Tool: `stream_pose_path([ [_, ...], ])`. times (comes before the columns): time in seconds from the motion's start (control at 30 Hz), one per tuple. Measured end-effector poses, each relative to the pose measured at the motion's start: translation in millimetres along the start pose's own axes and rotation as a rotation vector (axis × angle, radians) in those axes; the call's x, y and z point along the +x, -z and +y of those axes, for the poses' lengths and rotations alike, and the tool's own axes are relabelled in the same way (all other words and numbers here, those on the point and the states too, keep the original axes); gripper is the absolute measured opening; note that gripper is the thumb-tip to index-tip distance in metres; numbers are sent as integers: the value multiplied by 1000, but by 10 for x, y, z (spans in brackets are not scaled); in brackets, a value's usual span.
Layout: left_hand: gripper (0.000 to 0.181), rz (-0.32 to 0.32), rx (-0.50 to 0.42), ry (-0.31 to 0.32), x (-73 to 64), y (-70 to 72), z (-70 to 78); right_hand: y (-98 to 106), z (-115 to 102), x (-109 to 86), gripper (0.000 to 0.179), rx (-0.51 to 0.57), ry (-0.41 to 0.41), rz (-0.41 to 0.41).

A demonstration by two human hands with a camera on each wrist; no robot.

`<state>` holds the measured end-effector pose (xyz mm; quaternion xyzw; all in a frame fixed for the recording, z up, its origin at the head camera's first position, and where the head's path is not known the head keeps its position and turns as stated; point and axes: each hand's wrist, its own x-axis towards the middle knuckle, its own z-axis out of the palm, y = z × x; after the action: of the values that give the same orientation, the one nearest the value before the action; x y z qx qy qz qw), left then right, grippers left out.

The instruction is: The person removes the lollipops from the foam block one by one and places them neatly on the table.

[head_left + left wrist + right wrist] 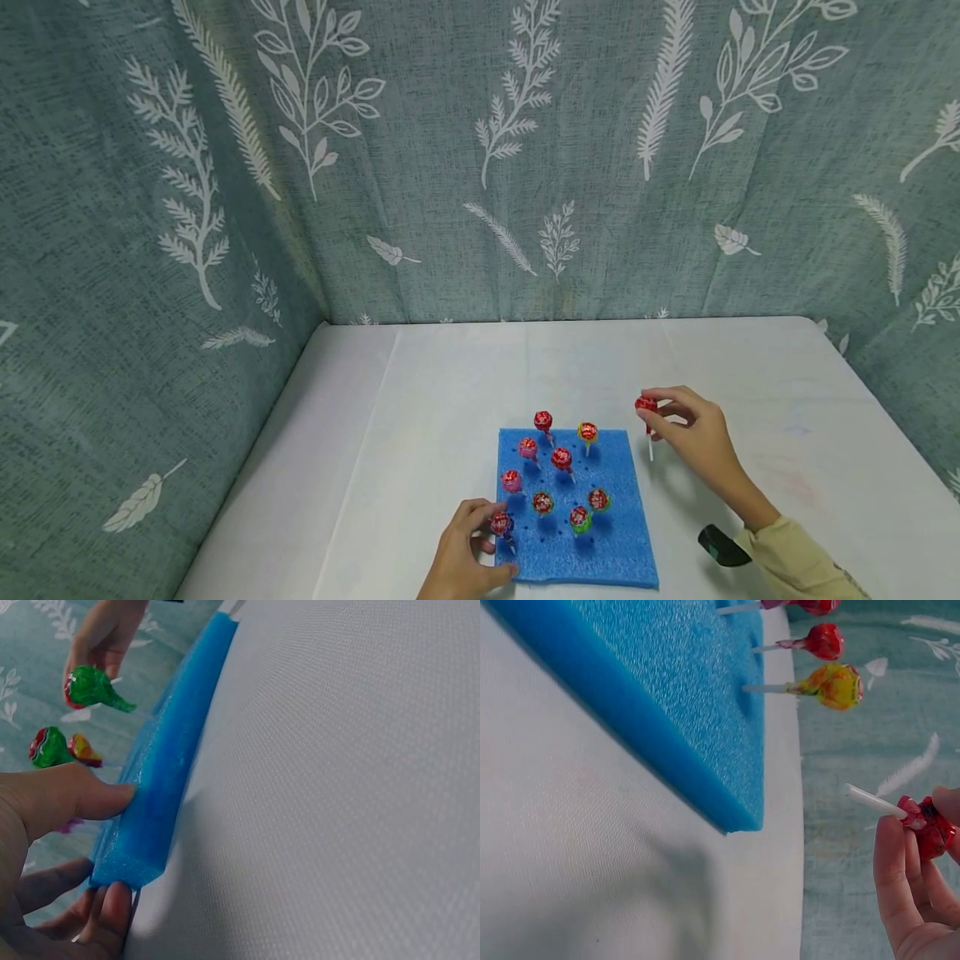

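My right hand (693, 437) pinches a red-wrapped lollipop (933, 834) by its head, off the right side of a blue foam block (622, 550). The lollipop's white stick (874, 801) points down in the head view and touches nothing. With thumb and fingers, my left hand (463, 557) grips the foam block's near left corner. Several wrapped lollipops stand in the foam on their sticks, among them a yellow-and-red one (832, 686), a pink one (512, 481) and a green one (91, 686). A dark-wrapped lollipop (502, 524) stands beside my left fingers.
The foam block lies on a white-covered table (420, 417), with small dark holes in its top. Grey-green leaf-patterned cloth (450, 167) hangs behind the table and along its left. A black band-like object (723, 546) sits at my right sleeve (802, 558).
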<state>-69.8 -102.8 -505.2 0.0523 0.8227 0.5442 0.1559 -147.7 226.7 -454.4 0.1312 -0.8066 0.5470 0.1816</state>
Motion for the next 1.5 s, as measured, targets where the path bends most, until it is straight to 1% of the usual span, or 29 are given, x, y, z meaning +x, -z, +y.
stream_pose_path([
  [0.07,68,1,7,7,3,-1,3,1,-45,22,26,-14,6,-4],
  [0.23,68,6,21,13,6,3,6,-1,-200,68,24,-25,-19,-6],
  [0.37,69,9,24,6,1,8,4,-13,-221,95,23,-33,-25,-10],
  [0.53,69,10,34,0,6,17,5,-26,-128,121,24,-27,-26,-21],
  [0.7,69,14,53,4,14,17,10,-42,-43,153,24,-46,-38,-29],
  [0.83,69,19,49,0,6,15,1,-62,191,186,25,-61,-51,-26],
  [0.93,70,24,41,-6,-2,10,-6,-76,367,212,26,-73,-80,-30],
  [1.0,70,26,37,-12,-4,8,-10,-82,429,221,28,-77,-98,-35],
  [1.1,70,27,35,-19,-4,5,-12,-93,485,235,30,-64,-123,-41],
  [1.23,70,25,30,-22,-3,2,-8,-111,535,259,31,-72,-152,-43],
  [1.4,70,23,22,-22,-9,-1,-2,-133,587,298,30,-117,-196,-47],
  [1.5,69,23,20,-23,-13,-5,-7,-141,612,318,30,-151,-209,-46],
])
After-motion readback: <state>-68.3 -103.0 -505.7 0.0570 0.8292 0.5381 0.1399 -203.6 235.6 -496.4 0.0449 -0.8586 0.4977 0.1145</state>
